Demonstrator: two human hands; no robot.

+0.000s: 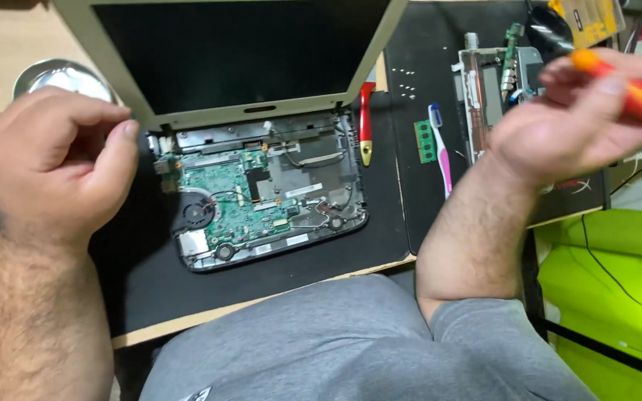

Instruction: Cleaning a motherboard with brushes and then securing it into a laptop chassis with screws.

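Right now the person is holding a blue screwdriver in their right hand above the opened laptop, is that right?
Not quite. The head view shows the screwdriver in the right hand has an orange and red handle, not blue. The rest holds: it is raised beside the opened laptop.

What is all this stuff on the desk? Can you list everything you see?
opened laptop: one, grey shell, green circuit board bare, centre of the black mat
metal bowl: one, silver, far left
red-handled tool: one, red with a gold tip, right of the laptop
memory stick: one, green, right mat
toothbrush: one, pink and white, beside the memory stick
metal part: one, silver, far right
left hand: one, loosely closed by the laptop's hinge corner; whether it holds anything is unclear
right hand: one, raised, gripping an orange-handled screwdriver
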